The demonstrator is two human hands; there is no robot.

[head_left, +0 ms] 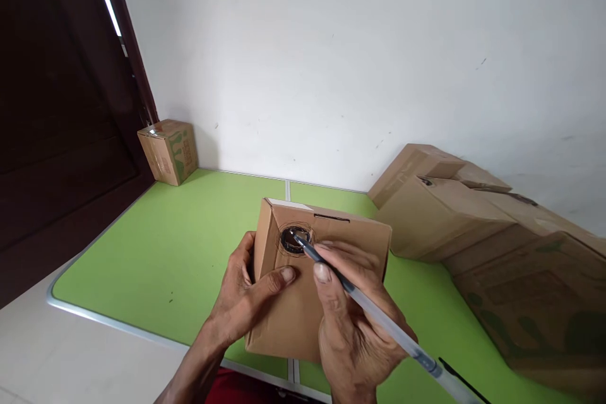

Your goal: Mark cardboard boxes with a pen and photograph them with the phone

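A brown cardboard box is tilted up over the near edge of the table. My left hand grips its left side, thumb on the front face and fingers behind. My right hand pinches a clear pen with a dark grip and rests against the same face. The pen's tip is at a round dark ring near the box's upper left, with thin scribbled circles around it. A narrow slot shows along the top edge.
The green table has a pale metal rim. A small taped box stands at the back left by a dark door. Several larger cardboard boxes are piled on the right, against the white wall.
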